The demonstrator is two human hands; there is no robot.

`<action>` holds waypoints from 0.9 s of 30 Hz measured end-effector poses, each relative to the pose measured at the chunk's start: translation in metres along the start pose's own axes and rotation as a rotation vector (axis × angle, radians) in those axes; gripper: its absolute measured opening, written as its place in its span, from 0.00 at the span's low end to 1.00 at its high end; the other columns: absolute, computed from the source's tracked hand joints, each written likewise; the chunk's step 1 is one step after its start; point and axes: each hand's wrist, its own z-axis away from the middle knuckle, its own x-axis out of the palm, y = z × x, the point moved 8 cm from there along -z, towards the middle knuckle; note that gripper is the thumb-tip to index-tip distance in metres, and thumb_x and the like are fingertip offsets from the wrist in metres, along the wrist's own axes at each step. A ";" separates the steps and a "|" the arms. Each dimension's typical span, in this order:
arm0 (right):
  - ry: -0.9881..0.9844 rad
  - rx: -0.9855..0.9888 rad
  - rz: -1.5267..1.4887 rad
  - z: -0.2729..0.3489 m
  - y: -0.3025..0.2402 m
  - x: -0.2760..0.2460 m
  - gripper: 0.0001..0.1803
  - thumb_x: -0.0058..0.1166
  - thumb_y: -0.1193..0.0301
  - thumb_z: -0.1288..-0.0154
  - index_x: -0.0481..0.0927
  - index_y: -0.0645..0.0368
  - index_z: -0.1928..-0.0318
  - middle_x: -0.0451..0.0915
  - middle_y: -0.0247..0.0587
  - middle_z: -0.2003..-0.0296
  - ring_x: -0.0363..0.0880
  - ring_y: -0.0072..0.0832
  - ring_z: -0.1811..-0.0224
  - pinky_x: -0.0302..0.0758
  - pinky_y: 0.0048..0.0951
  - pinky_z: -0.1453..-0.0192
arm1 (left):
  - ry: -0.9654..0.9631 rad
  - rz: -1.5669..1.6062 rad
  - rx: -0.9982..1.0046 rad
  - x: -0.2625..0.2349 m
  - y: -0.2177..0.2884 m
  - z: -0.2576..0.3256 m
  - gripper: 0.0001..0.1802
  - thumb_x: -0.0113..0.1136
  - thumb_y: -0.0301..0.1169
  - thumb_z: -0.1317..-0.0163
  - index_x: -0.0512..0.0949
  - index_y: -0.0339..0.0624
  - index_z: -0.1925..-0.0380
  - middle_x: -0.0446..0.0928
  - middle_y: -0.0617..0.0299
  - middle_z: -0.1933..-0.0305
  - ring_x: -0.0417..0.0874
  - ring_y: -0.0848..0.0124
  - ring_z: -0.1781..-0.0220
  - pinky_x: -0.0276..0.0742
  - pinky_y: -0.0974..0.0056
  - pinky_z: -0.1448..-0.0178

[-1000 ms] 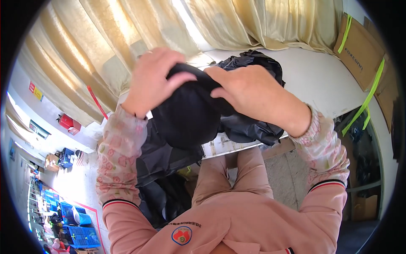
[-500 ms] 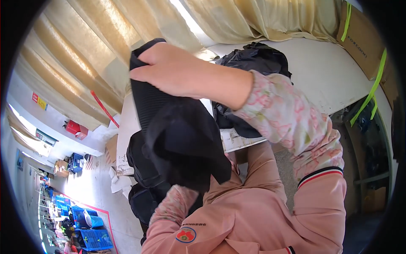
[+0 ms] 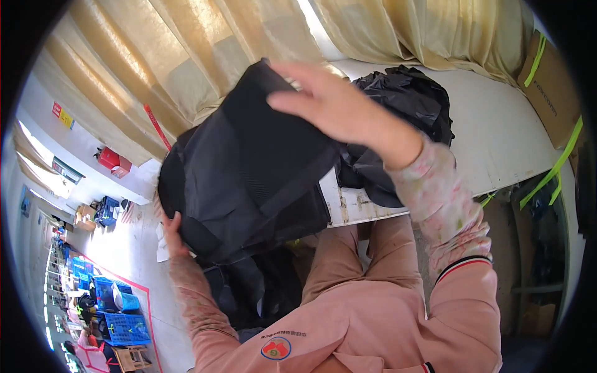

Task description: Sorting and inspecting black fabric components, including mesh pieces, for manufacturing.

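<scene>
Where half a second ago the black bag (image 3: 249, 180) stood on edge under the crossing right arm, it now lies flatter and wider, swung toward nine o'clock so that it hangs partly off the near edge of the white tabletop (image 3: 497, 137) and over the person's lap. At its eight o'clock corner the left hand (image 3: 173, 233) props it from below; the fingers curl up against the dark fabric, but most of the hand is hidden, so I cannot tell how firmly they close. Moving across, the bag's broad mesh-like panel faces the camera, a flat strap running diagonally over it. At the bag's one o'clock corner the right hand (image 3: 339, 109) lies on top, fingers spread and pressing the upper edge, resting more than clenching. Since a second ago both hands have left the bunched cloth and moved out to opposite corners, which suggests the bag is being turned and laid out for handling. Farther toward three o'clock, a second heap of black fabric (image 3: 404, 105) sits on the tabletop, touching the bag's right side.
</scene>
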 end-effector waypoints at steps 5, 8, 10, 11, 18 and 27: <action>0.033 0.469 0.099 0.138 0.189 0.060 0.26 0.55 0.68 0.37 0.67 0.64 0.40 0.77 0.61 0.51 0.76 0.53 0.47 0.72 0.40 0.43 | -0.163 -0.290 0.141 -0.013 -0.037 -0.080 0.40 0.64 0.19 0.49 0.60 0.38 0.35 0.69 0.52 0.39 0.72 0.60 0.38 0.69 0.60 0.35; -0.090 0.803 0.275 0.250 0.294 0.127 0.32 0.56 0.66 0.39 0.62 0.70 0.39 0.77 0.68 0.54 0.75 0.59 0.49 0.72 0.47 0.45 | -0.028 -1.083 -0.006 -0.038 -0.136 -0.095 0.47 0.73 0.26 0.58 0.61 0.36 0.35 0.67 0.46 0.36 0.66 0.55 0.33 0.60 0.57 0.29; 0.047 0.902 0.261 0.261 0.293 0.127 0.32 0.57 0.65 0.38 0.62 0.70 0.39 0.77 0.66 0.53 0.75 0.58 0.48 0.72 0.46 0.45 | -0.048 -1.088 0.042 -0.032 -0.173 -0.094 0.45 0.72 0.25 0.58 0.62 0.36 0.37 0.67 0.45 0.36 0.67 0.51 0.33 0.61 0.59 0.29; 0.053 0.870 0.247 0.259 0.285 0.124 0.32 0.57 0.64 0.38 0.63 0.69 0.39 0.77 0.65 0.52 0.75 0.57 0.48 0.72 0.46 0.45 | -0.031 -1.056 0.037 -0.032 -0.176 -0.094 0.45 0.72 0.25 0.58 0.62 0.37 0.37 0.68 0.45 0.37 0.68 0.51 0.34 0.61 0.58 0.30; 0.228 0.540 0.414 0.223 0.202 0.006 0.14 0.61 0.67 0.43 0.79 0.57 0.58 0.77 0.46 0.67 0.78 0.41 0.62 0.74 0.38 0.56 | 0.255 -1.205 0.344 -0.089 -0.114 -0.092 0.40 0.70 0.35 0.52 0.64 0.41 0.39 0.70 0.42 0.45 0.71 0.47 0.45 0.67 0.50 0.39; 0.075 0.742 1.045 0.317 0.187 -0.112 0.16 0.60 0.72 0.47 0.77 0.55 0.56 0.74 0.43 0.63 0.74 0.44 0.56 0.71 0.40 0.53 | -0.383 -0.349 0.017 0.213 -0.064 0.039 0.09 0.56 0.29 0.34 0.76 0.40 0.56 0.79 0.61 0.64 0.80 0.75 0.67 0.78 0.69 0.60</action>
